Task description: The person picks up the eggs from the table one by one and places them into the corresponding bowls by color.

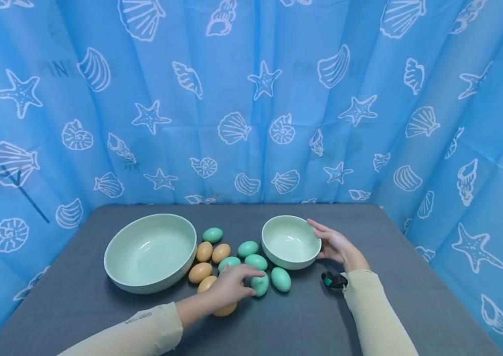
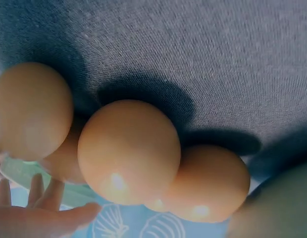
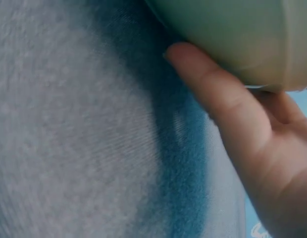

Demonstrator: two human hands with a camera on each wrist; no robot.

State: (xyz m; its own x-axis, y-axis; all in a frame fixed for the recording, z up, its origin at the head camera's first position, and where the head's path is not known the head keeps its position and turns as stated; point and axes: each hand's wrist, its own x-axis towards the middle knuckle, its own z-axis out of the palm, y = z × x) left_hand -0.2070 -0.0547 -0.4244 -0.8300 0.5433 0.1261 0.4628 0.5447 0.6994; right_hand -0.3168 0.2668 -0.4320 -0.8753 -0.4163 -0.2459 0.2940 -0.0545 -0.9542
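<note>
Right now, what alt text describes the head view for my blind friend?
A person's left hand reaches to a green egg among tan eggs and other green eggs on a gray table, the right hand touching a small green bowl. A larger green bowl stands left of the eggs.

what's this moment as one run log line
left hand: at green egg, grip unclear | right hand: touching small pale-green bowl | orange-brown eggs: right of large pale-green bowl

Left hand (image 1: pixel 230 287) seemingly pinches a green egg (image 1: pixel 260 285); right hand (image 1: pixel 339 246) touches a small bowl (image 1: pixel 290 243).
</note>
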